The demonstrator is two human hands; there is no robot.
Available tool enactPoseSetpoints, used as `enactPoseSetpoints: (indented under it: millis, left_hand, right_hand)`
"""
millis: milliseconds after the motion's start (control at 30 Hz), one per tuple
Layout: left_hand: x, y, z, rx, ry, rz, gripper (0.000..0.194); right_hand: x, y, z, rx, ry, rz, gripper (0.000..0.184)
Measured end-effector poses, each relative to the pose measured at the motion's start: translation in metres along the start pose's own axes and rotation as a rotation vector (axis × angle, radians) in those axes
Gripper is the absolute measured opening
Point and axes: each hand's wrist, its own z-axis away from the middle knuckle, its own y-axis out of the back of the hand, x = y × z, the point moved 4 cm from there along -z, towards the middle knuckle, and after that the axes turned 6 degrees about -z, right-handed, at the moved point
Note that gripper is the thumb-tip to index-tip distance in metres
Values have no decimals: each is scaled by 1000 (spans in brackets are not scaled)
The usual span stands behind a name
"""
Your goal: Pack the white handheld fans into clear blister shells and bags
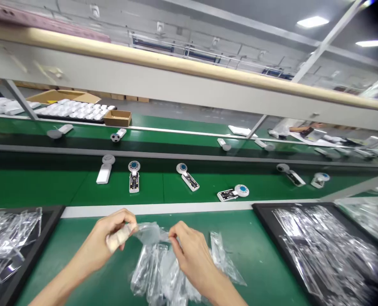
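Observation:
My left hand (pixel 107 240) and my right hand (pixel 189 255) pinch opposite sides of the top of a transparent plastic bag (pixel 150 233), holding it up over the green work surface (pixel 271 255). Beige tape or a bandage wraps the fingers of my left hand. Below and between my hands lies a loose heap of similar plastic bags (pixel 157 272). Part of the heap is hidden under my right hand and wrist.
Black trays of stacked plastic bags stand at left (pixel 48 225) and right (pixel 265 216). Ahead, a green conveyor belt (pixel 35 187) carries white handheld devices with round heads (pixel 134 176). Cardboard boxes (pixel 117 118) and a co-worker's arm (pixel 303 127) appear farther off.

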Motion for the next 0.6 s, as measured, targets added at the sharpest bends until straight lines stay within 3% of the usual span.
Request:
enactPoseSetpoints:
  millis: [167,333,433,500,600]
  left_hand:
    - [-5,19,14,61,-7,-73,20]
    - [0,35,44,41,40,84,25]
    - [9,31,52,-26,16,89,23]
    - [11,22,51,-94,-19,-33,29]
    - [2,8,48,-198,-79,-202,19]
  right_hand:
    - [-15,-10,-18,-31,-37,-193,14]
    - [-28,8,-27,64,-56,-455,13]
    - [-52,10,-27,46,-10,-511,12]
    - [-73,-1,-23,-9,32,-578,12]
    - [-88,-26,-12,-39,7,-730,10]
